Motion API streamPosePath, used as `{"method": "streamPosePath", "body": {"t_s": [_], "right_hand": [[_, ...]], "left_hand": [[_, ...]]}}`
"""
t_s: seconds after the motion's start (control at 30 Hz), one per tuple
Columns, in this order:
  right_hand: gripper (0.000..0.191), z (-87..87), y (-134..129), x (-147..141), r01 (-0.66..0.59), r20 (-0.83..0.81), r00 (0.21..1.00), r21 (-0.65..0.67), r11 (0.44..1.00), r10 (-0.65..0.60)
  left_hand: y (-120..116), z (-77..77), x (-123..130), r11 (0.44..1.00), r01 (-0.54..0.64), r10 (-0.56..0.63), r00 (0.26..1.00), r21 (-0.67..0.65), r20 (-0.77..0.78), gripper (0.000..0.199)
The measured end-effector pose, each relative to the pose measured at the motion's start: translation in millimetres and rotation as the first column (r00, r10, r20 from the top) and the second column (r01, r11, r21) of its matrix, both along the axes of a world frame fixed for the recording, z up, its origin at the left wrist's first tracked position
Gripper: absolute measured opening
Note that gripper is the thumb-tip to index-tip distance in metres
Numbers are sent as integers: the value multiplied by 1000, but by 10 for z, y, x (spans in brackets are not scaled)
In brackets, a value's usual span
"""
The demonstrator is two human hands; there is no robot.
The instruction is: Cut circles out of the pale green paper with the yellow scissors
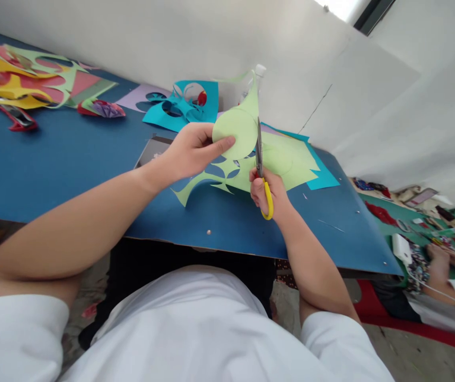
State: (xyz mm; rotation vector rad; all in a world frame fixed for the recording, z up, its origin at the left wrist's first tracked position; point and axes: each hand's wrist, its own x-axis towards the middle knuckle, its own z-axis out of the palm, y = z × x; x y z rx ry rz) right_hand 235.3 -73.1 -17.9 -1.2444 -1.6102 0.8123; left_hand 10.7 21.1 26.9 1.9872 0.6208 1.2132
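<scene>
Between the thumb and fingers of my left hand [195, 148] is a light green paper circle [235, 130], held up above the table. A pointed strip of the same paper still hangs on its upper right side. My right hand [269, 191] grips yellow-handled scissors [259, 154], blades pointing up along the circle's right edge. Whether the blades are fully closed, I cannot tell. Below both hands lies a light green sheet [291, 156] with a drawn circle, joined or overlapped by curved green offcuts [195, 191]. A blue-green sheet [325, 178] shows beneath it.
Cut blue-green paper [207, 101] and a lilac sheet [138, 95] lie against the wall. Yellow, pink and green scraps [16, 79] cover the far left, near a red stapler-like tool [23, 119]. A clear bottle [260, 71] stands behind. Another person's hands [440, 254] work at a green table right.
</scene>
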Motion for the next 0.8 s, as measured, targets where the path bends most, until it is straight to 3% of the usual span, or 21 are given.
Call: {"method": "streamPosePath", "body": {"t_s": [0.47,0.67,0.8], "right_hand": [[71,-21,18,6,-7,9,1000,-1,1000,7],[72,-26,16,6,-24,106,994,37,999,20],[70,9,4,18,-36,173,984,25,999,31]], "left_hand": [[12,-40,27,1000,16,-16,1000,22,11,47],[28,-172,72,994,105,-105,994,7,-11,35],[-10,-149,58,996,78,-80,996,-54,-42,29]]}}
